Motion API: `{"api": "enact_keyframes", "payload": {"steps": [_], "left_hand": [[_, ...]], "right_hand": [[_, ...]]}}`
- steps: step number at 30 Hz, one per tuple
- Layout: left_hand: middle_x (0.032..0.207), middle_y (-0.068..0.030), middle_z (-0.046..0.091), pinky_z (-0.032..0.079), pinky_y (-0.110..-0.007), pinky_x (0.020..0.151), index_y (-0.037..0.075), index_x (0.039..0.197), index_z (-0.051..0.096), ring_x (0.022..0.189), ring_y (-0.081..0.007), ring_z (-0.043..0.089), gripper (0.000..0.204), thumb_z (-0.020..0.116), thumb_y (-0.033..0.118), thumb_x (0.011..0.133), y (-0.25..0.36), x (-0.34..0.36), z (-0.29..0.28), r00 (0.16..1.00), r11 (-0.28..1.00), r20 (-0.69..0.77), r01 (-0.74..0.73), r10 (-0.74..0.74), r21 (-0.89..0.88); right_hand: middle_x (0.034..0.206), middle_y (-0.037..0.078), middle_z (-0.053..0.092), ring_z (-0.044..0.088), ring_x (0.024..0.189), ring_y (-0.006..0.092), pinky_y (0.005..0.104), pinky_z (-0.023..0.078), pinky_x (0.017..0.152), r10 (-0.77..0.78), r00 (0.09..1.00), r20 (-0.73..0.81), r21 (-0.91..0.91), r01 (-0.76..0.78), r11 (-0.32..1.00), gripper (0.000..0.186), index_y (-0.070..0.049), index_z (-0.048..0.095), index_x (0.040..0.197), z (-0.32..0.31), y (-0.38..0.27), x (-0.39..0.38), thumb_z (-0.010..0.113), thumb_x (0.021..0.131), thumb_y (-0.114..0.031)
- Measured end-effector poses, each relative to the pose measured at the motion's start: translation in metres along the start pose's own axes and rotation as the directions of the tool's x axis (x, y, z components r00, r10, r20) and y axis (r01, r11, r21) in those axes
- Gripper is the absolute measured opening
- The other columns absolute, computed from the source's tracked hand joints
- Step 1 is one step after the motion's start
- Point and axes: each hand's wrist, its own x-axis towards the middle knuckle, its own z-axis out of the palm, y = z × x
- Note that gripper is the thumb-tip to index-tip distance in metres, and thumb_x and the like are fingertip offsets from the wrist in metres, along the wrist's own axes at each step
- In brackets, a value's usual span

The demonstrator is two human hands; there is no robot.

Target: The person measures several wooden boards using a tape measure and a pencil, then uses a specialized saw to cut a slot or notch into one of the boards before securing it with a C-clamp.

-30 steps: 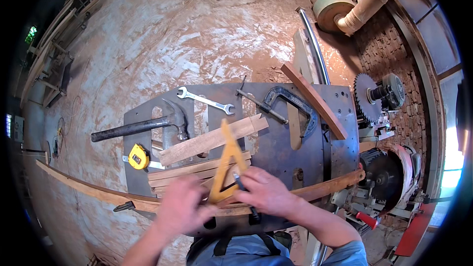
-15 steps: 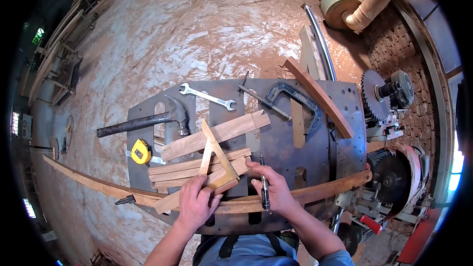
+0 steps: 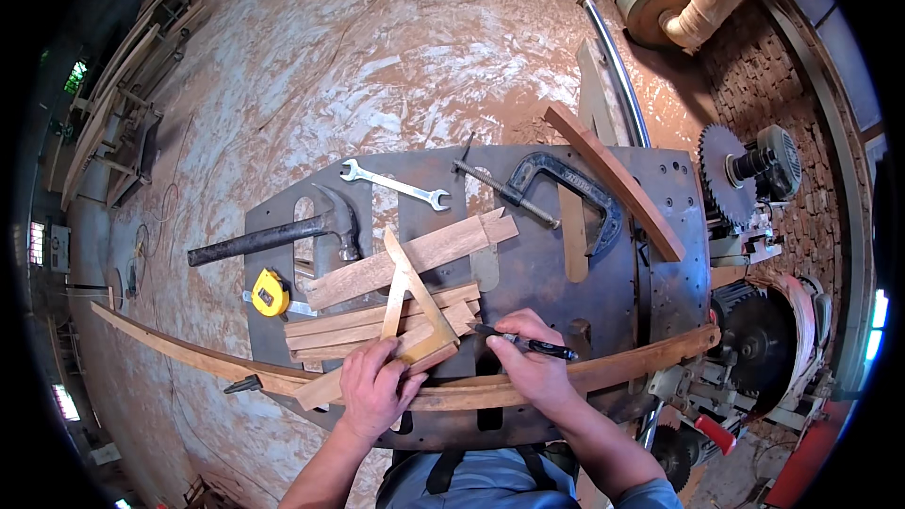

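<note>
On the metal bench (image 3: 556,283), left hand (image 3: 374,391) (palm down) pins a wooden triangle (image 3: 415,306); right hand (image 3: 530,368) pinches a pen (image 3: 528,345).

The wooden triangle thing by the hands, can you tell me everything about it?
The wooden triangle is a pale yellow-brown try square made of flat wooden strips joined into a three-sided frame, open in the middle. It lies flat on the stacked wood strips on the metal table, its point aimed away from the person. The left hand presses its near corner.
</note>
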Motion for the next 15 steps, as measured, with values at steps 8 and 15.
{"api": "enact_keyframes", "payload": {"steps": [8, 15], "left_hand": [[0.115, -0.0179, 0.063, 0.049, -0.046, 0.08, 0.007, 0.093, 0.058, 0.099, -0.0366, 0.064, 0.044, 0.088, 0.023, 0.064, 0.0004, 0.0007, -0.0007, 1.0, 1.0, 0.003, 0.006, -0.006, -0.002], [0.115, -0.0177, 0.063, 0.049, -0.046, 0.08, 0.007, 0.095, 0.058, 0.099, -0.0365, 0.064, 0.047, 0.088, 0.024, 0.063, 0.0006, 0.0003, -0.0004, 1.0, 1.0, 0.012, 0.012, -0.012, 0.004]], "right_hand": [[0.1, 0.016, 0.067, 0.067, 0.093, 0.024, 0.0335, 0.053, 0.081, -0.079, 0.993, 0.083, -0.062, 0.084, 0.994, 0.02, 0.002, 0.068, 0.097, 0.0107, -0.0031, 0.0045, 0.077, 0.08, 0.0], [0.098, 0.019, 0.071, 0.069, 0.099, 0.0324, 0.0398, 0.054, 0.087, -0.113, 0.988, 0.101, -0.058, 0.12, 0.991, 0.02, 0.005, 0.07, 0.1, 0.0117, -0.0083, 0.0088, 0.076, 0.081, 0.0]]}}
